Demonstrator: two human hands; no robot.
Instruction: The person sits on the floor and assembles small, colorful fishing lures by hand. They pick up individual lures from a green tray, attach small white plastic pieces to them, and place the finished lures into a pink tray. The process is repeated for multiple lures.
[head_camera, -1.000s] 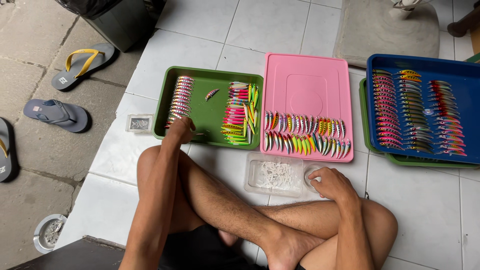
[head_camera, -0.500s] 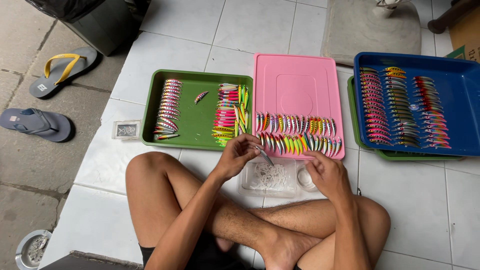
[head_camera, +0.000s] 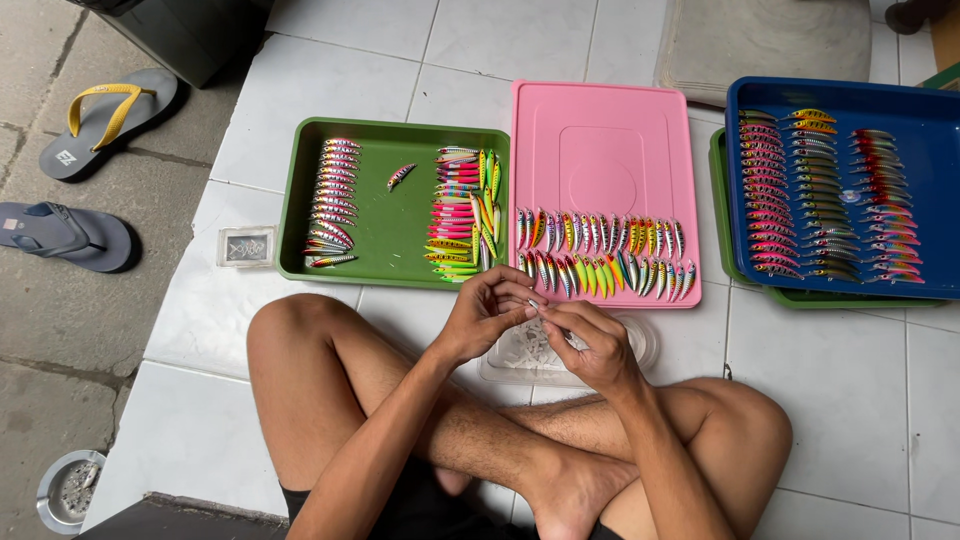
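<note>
Head view: two hands busy with one tiny piece over a clear box

A person sits cross-legged on the white tiled floor (head_camera: 880, 400), and both hands meet just in front of the knees. The left hand (head_camera: 487, 315) and the right hand (head_camera: 592, 345) are curled, fingertips pinched on a small thing (head_camera: 537, 305) held between them. It is too little to tell what it is. They hold it right above a clear plastic box (head_camera: 640, 345) with small pale bits inside, so I think anything dropped lands back in there.

Just past the hands lies a pink tray (head_camera: 610, 150) with two neat rows of bright little fish lures (head_camera: 600, 235) along its near edge, close enough to reach easily. Left of it a green tray (head_camera: 385, 225) keeps its lures in sorted lines, with one alone in the middle. Far right, a blue tray (head_camera: 935, 130) sits on another green one, full of rows too.

A small square box (head_camera: 246, 246) rests by the green tray, and two sandals (head_camera: 105, 115) lie off to the left on the grey floor
</note>
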